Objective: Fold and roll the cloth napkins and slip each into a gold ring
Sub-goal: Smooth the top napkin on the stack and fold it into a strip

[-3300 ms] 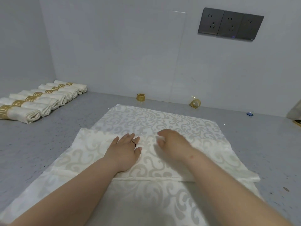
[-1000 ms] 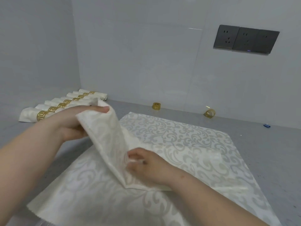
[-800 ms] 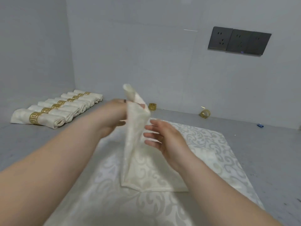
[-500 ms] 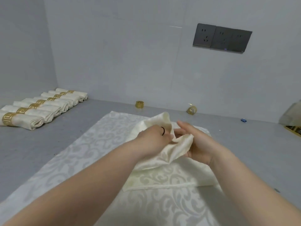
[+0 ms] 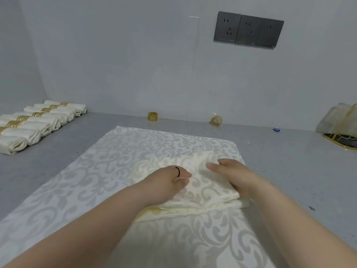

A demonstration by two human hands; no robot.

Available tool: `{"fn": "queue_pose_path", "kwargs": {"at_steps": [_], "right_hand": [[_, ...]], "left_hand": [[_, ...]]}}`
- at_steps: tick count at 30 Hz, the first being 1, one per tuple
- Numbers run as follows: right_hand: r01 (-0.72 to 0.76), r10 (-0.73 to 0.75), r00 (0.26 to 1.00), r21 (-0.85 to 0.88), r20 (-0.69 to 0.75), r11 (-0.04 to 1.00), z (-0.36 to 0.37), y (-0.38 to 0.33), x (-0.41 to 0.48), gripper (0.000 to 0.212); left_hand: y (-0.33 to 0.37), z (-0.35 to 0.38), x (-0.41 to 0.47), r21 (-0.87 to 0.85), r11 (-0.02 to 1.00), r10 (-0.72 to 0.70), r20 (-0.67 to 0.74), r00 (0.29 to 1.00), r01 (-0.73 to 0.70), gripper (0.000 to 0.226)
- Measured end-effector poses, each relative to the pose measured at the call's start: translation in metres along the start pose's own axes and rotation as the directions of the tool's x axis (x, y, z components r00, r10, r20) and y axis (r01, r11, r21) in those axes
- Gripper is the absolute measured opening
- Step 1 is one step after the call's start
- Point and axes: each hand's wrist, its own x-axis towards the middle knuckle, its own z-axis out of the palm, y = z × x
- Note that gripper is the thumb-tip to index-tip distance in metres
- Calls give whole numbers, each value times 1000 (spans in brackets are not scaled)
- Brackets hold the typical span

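Observation:
A cream damask napkin (image 5: pixel 204 192) lies folded into a thick rectangle on top of a larger spread cloth (image 5: pixel 108 171) of the same pattern. My left hand (image 5: pixel 166 182) rests on the folded napkin's left part, fingers pointing right. My right hand (image 5: pixel 231 176) lies flat on its right part, fingers stretched towards the left hand. Two gold rings stand by the back wall: a band ring (image 5: pixel 153 116) and a rounder one (image 5: pixel 216 120).
Several rolled napkins in gold rings (image 5: pixel 36 122) lie in a row at the far left. A pale bag on a gold tray (image 5: pixel 340 130) sits at the right edge. A small blue clip (image 5: pixel 276 129) lies near the wall. The counter (image 5: pixel 289 171) is grey.
My left hand lifted the napkin's left half up and over to the right. Both hands then brought it down, and the napkin now lies folded flat under them.

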Motion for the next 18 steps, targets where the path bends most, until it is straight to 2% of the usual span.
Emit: {"fn": "queue_pose_path", "kwargs": {"at_steps": [1,3,7,11,13,15,16,18], "right_hand": [[36,-50,993,-127,-107,991,2,1,0,21],[61,-111,973,-239,-204,969,2,8,6,41],[43,-91,967,-204,-237,978,-8,17,8,40],[44,-104,969,-254,-225,966,-14,20,10,49],[44,-116,969,-312,-216,949,-11,21,14,44],[23,-116,972,-409,-204,912,-8,18,12,17],[-9,-91,975,-445,-203,896,-6,15,10,18],[-59,-51,981,-540,-187,840,-4,10,6,55]], "left_hand": [[-3,0,0,20,1000,10,-36,999,-9,31],[-11,-3,-2,53,999,20,-107,994,-14,31],[-31,-12,-5,220,975,5,-167,986,32,38],[-49,-13,-12,448,890,-57,-77,995,86,53],[-53,-11,-14,492,866,-68,-60,996,88,55],[-55,-9,-15,550,832,-56,-51,997,75,55],[-56,-8,-14,573,817,-53,-49,997,71,55],[-57,-6,-13,598,798,-48,-56,997,72,54]]}}
